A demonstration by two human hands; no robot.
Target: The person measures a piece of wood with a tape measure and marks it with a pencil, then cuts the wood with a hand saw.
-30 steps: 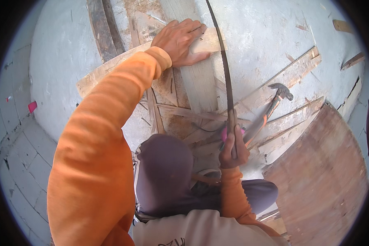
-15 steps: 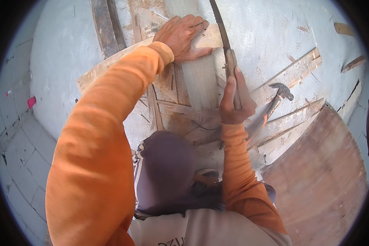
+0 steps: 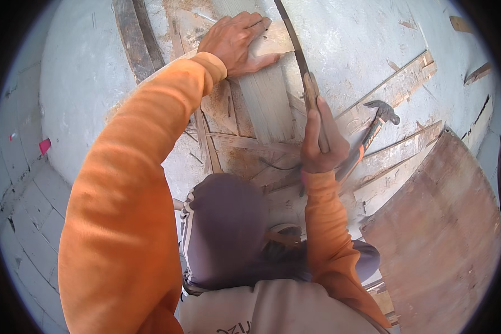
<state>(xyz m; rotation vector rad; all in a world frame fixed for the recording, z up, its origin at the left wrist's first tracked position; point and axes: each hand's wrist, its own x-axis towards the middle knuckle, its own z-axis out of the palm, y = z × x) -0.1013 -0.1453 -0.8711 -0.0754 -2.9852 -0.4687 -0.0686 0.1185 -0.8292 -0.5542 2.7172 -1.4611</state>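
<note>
My left hand (image 3: 231, 43) presses down on a pale wooden strip (image 3: 277, 39), its fingers bent over the far side and its thumb along the near side. In my right hand (image 3: 325, 143) is a handsaw (image 3: 296, 44) with a narrow dark blade, gripped by its wooden handle. The toothed edge faces left, and the blade crosses the strip at its right end, just beyond my left thumb. How deep it sits in the wood I cannot tell. Beneath the strip, a wider grey plank (image 3: 265, 108) lies at an angle.
A claw hammer (image 3: 383, 113) lies right of my right hand, among wood offcuts (image 3: 409, 83). A large brown panel (image 3: 440, 222) lies at the lower right. Dark planks (image 3: 134, 42) are at the upper left. Splinters and scraps surround my knee (image 3: 225, 217).
My right hand has drawn the saw a little toward me, along the cut line. My left hand stays on the strip. The whole view has shifted slightly.
</note>
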